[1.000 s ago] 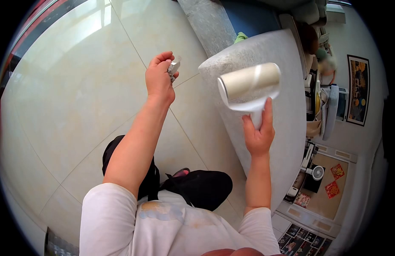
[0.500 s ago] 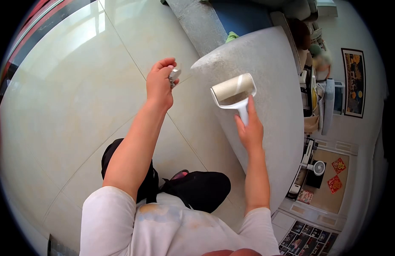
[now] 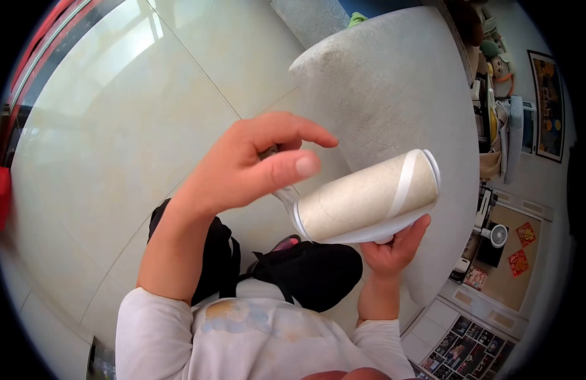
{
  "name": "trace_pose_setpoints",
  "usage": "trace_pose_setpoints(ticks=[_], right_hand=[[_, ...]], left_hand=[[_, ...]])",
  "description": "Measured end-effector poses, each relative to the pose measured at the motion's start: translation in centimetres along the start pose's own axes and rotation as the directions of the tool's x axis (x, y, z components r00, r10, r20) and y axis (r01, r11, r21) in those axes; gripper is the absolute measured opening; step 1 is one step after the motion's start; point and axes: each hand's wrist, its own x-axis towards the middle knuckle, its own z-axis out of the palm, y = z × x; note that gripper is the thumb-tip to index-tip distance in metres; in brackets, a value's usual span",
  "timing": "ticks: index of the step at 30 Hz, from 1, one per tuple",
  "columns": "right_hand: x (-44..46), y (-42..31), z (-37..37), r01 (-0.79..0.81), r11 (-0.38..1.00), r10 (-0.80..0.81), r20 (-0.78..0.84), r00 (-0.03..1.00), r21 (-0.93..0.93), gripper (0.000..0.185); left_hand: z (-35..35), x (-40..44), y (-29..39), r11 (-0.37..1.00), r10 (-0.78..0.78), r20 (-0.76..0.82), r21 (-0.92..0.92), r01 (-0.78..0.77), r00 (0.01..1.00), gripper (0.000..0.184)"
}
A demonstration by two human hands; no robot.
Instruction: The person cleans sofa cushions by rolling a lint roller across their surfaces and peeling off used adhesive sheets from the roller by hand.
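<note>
My right hand (image 3: 389,253) grips the white handle of a lint roller (image 3: 369,196) and holds it up close in front of me. The roller's beige, cardboard-coloured cylinder has a white diagonal stripe and lies tilted, its right end higher. My left hand (image 3: 261,161) hovers by the roller's left end, thumb and index finger stretched apart. Its other fingers are curled round a crumpled, whitish see-through sheet (image 3: 285,197), mostly hidden by the hand. Behind the roller is the pale grey sofa surface (image 3: 394,88), with darker marks near its rounded corner.
Glossy beige floor tiles (image 3: 116,139) spread out on the left. A green cloth (image 3: 357,19) lies at the sofa's far edge. To the right are a white fan (image 3: 497,235), red paper decorations (image 3: 526,234) and a framed picture (image 3: 547,104). My knees in black trousers (image 3: 312,272) are below.
The right hand has brought the lint roller nearer to me, turning its cylinder towards my view. My left hand has moved right to the roller, its thumb and index finger spreading.
</note>
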Motion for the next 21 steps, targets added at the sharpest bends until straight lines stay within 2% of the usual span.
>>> trace_pose_setpoints(ticks=[4, 7, 10, 13, 14, 16, 17, 21], right_hand=[[-0.5, -0.7, -0.3, 0.039, 0.997, -0.037, 0.027, 0.999, -0.064, 0.104], [-0.7, -0.7, -0.8, 0.016, 1.000, -0.015, 0.081, 0.997, -0.012, 0.091], [-0.7, -0.6, -1.6, 0.005, 1.000, -0.008, 0.129, 0.992, 0.024, 0.076], [0.5, -1.1, -2.1, -0.124, 0.985, 0.091, 0.248, 0.964, 0.120, 0.067], [1.4, -1.2, -1.6, -0.008, 1.000, 0.004, 0.141, 0.990, 0.028, 0.064], [1.6, -1.2, -1.4, 0.102, 0.992, -0.099, 0.042, 0.994, -0.073, 0.062], [0.8, -1.0, -1.3, 0.119, 0.993, -0.118, 0.060, 0.991, -0.026, 0.073], [-0.3, -0.6, -1.4, 0.122, 0.993, -0.122, 0.086, 0.989, 0.007, 0.091]], left_hand=[[0.5, -1.6, 1.2, 0.974, 0.106, 0.027, 0.198, -0.110, 0.994, 0.065], [1.5, -2.2, 1.3, 0.943, 0.177, 0.017, 0.283, -0.175, 0.984, 0.068], [2.0, -2.4, 1.9, 0.925, 0.185, 0.031, 0.333, -0.185, 0.982, 0.064], [2.2, -2.3, 2.4, 0.917, 0.169, 0.050, 0.358, -0.175, 0.984, 0.059], [2.2, -2.3, 2.4, 0.920, 0.149, 0.060, 0.357, -0.161, 0.987, 0.056], [2.3, -2.3, 2.4, 0.922, 0.155, 0.060, 0.350, -0.167, 0.986, 0.053], [2.3, -2.4, 2.4, 0.924, 0.159, 0.062, 0.342, -0.171, 0.985, 0.051], [2.5, -2.4, 2.3, 0.918, 0.189, 0.058, 0.343, -0.197, 0.980, 0.049]])
